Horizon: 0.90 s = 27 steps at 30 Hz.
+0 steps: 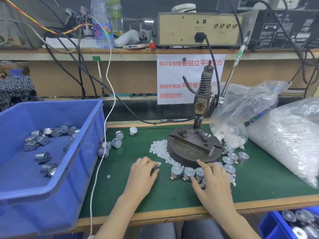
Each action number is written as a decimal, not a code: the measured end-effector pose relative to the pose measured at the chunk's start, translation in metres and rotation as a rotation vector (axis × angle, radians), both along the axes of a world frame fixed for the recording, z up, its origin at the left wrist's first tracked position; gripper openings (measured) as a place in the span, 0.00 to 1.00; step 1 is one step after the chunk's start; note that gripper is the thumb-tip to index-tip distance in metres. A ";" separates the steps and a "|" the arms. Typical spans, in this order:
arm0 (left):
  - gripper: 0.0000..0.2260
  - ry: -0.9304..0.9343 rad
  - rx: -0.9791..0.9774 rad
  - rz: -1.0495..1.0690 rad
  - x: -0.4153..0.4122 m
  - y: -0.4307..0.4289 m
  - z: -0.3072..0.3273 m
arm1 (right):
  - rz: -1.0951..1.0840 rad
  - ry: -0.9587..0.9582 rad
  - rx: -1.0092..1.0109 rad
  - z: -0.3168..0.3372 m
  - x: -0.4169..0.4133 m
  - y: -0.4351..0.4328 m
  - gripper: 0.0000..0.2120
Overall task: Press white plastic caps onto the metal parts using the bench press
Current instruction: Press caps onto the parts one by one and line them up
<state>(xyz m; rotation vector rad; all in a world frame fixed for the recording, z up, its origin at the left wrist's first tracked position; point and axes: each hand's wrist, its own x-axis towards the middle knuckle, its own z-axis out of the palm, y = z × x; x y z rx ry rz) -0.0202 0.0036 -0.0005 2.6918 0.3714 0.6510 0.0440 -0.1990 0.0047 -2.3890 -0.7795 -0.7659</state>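
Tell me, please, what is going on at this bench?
A person is working at a bench press. The left hand reaches into the loose white caps beside its base; the right hand lies over the row of metal parts in front. Whether either grips one is unclear. The fixture looks empty, the handle untouched.

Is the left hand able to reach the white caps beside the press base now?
Probably yes. The left hand lies at the edge of the white caps, and nothing stands between them.

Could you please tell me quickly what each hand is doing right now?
Left hand: fingers curled at white caps; grip cannot be told.
Right hand: open, resting on metal parts.
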 end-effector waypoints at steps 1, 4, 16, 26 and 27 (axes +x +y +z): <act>0.13 0.027 0.053 -0.001 0.004 -0.003 -0.001 | 0.018 -0.010 -0.002 0.002 -0.002 0.005 0.25; 0.15 0.071 0.166 0.020 0.009 -0.003 -0.006 | 0.045 -0.037 0.018 0.009 -0.006 0.021 0.24; 0.09 -0.016 0.045 0.015 -0.016 0.033 -0.009 | 0.276 0.034 -0.011 0.032 -0.001 0.099 0.15; 0.04 -0.130 -0.219 0.039 -0.020 0.036 -0.010 | 0.389 0.262 -0.392 0.040 0.055 0.238 0.21; 0.04 -0.139 -0.241 0.035 -0.020 0.035 -0.010 | 0.381 0.289 -0.409 0.039 0.062 0.246 0.22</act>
